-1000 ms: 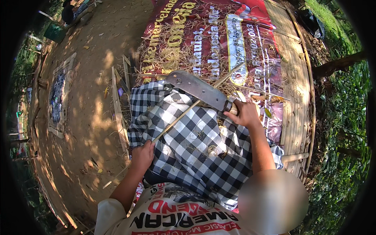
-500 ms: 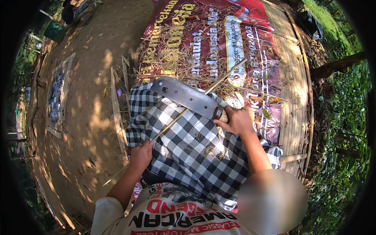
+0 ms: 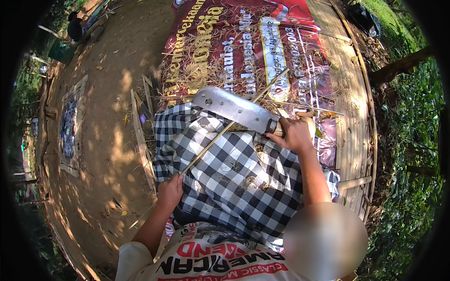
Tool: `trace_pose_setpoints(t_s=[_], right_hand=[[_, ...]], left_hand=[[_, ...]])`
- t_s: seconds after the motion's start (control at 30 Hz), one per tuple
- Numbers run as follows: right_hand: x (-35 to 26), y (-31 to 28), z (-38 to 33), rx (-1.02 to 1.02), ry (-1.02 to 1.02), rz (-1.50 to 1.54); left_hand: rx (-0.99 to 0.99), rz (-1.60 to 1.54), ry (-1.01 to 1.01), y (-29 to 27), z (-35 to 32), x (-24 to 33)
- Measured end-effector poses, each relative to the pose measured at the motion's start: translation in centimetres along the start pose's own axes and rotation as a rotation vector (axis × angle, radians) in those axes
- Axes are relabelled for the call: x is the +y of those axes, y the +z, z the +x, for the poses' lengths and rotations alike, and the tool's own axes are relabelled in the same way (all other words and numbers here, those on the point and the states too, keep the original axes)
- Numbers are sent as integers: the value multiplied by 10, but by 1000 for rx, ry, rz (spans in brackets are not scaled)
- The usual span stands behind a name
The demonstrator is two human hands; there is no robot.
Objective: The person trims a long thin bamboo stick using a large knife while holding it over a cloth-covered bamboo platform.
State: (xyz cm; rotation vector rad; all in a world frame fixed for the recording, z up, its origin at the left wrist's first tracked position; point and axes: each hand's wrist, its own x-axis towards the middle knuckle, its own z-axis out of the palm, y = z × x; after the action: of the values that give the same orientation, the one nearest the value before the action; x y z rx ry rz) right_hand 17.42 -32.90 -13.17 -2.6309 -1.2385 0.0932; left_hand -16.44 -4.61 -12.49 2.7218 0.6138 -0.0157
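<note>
My right hand [image 3: 296, 134] grips the wooden handle of a broad cleaver-like knife [image 3: 229, 107], whose blade has several holes and points to the upper left. Under the blade runs a thin bamboo strip [image 3: 206, 149], slanting from lower left to upper right. My left hand [image 3: 170, 191] is closed around the strip's near end. The blade crosses over the strip above my lap, which a black-and-white checked cloth [image 3: 225, 175] covers. Whether the blade's edge touches the strip cannot be made out.
Beyond the cloth a red printed banner [image 3: 225, 51], strewn with curly shavings, lies over a bamboo-slat platform [image 3: 349, 103]. Split bamboo pieces [image 3: 142, 133] lie at the left on the dirt floor [image 3: 112, 93]. A person [image 3: 77, 29] is at the far left.
The knife and my right hand have shifted a little to the right and up along the strip. My left hand keeps its hold, almost in place.
</note>
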Motion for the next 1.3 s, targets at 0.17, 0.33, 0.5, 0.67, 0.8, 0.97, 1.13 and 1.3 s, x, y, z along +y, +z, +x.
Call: trace_pose_setpoints(t_s=[0.17, 0.33, 0.5, 0.67, 0.8, 0.97, 1.13, 1.3], right_hand=[[35, -6, -4, 72, 402, -75], [-25, 5, -10, 71, 62, 16], [-44, 1, -15, 48, -109, -1], [5, -13, -1, 36, 142, -71], [52, -14, -8, 8, 412, -34], [10, -1, -9, -25, 215, -116], [46, -7, -4, 129, 346, -29], [48, -3, -17, 274, 489, 188]], left_hand=[[-17, 31, 51, 0, 15, 9], [-47, 7, 14, 0, 9, 2], [-7, -2, 26, -2, 9, 5], [-35, 28, -14, -3, 6, 5], [-32, 49, 45, -3, 17, 11], [-37, 8, 20, -7, 11, 7], [-13, 7, 37, 0, 7, 1], [31, -18, 58, 0, 13, 8]])
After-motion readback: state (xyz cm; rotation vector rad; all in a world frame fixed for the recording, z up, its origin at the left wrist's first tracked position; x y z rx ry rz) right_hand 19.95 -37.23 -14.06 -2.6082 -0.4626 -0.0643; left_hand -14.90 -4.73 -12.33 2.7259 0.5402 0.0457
